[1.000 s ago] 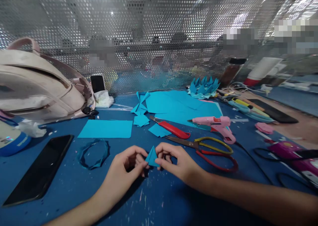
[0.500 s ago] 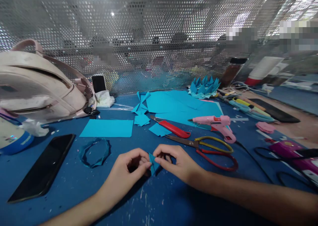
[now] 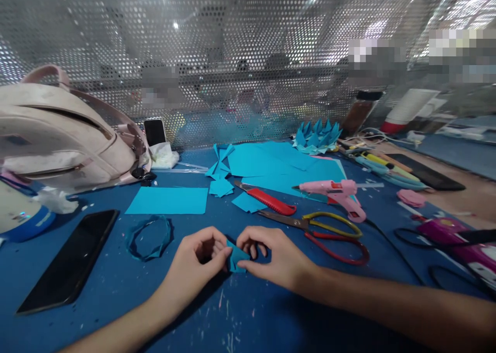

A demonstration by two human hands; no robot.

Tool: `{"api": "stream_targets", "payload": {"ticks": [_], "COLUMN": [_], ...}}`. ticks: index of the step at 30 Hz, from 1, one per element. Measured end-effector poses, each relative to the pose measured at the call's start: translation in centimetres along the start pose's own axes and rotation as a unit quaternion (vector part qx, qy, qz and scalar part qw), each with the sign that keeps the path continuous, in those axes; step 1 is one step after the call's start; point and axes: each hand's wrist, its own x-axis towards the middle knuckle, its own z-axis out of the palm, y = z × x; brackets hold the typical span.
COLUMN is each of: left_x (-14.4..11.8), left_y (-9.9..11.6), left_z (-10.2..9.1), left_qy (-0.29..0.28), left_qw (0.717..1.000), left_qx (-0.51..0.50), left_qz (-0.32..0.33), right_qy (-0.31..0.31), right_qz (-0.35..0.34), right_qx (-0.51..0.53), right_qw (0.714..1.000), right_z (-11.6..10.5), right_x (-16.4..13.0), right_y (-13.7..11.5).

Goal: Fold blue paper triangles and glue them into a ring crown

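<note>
A small piece of folded blue paper (image 3: pixel 237 258) is pinched between my two hands, just above the blue tabletop. My left hand (image 3: pixel 201 255) grips its left edge between thumb and fingers. On the other side, my right hand (image 3: pixel 273 252) holds it with the thumb in front and the fingers curled behind. The fingers cover parts of the paper. Left of my hands lies a ring of folded blue paper (image 3: pixel 169 234). Beyond them are a blue paper rectangle (image 3: pixel 168 201), small blue paper pieces (image 3: pixel 221 187) and a red utility knife (image 3: pixel 273 201).
Scissors (image 3: pixel 306 223) and a pink glue gun (image 3: pixel 333 188) with its cord lie to the right. Large blue sheets (image 3: pixel 267 159) and a spiky blue paper crown (image 3: pixel 318 136) are at the back. A phone (image 3: pixel 70 260) and a backpack (image 3: pixel 62 136) are left, before a perforated metal panel (image 3: pixel 232 48).
The folded paper has turned in my fingers and now shows a broader face. Both hands keep their pinch, with the fingers slightly shifted. The view has moved a little.
</note>
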Motion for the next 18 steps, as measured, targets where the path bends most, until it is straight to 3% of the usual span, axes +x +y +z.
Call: {"api": "stream_targets", "payload": {"ticks": [18], "left_x": [0.33], "left_y": [-0.33], "left_z": [-0.08], "left_qy": [0.018], "left_qw": [0.999], "left_qx": [-0.033], "left_qz": [-0.002], "right_qy": [-0.021], "right_qz": [0.027], "right_qx": [0.011], "right_qw": [0.999], "right_z": [-0.38], "right_x": [-0.07], "right_y": [-0.33]}}
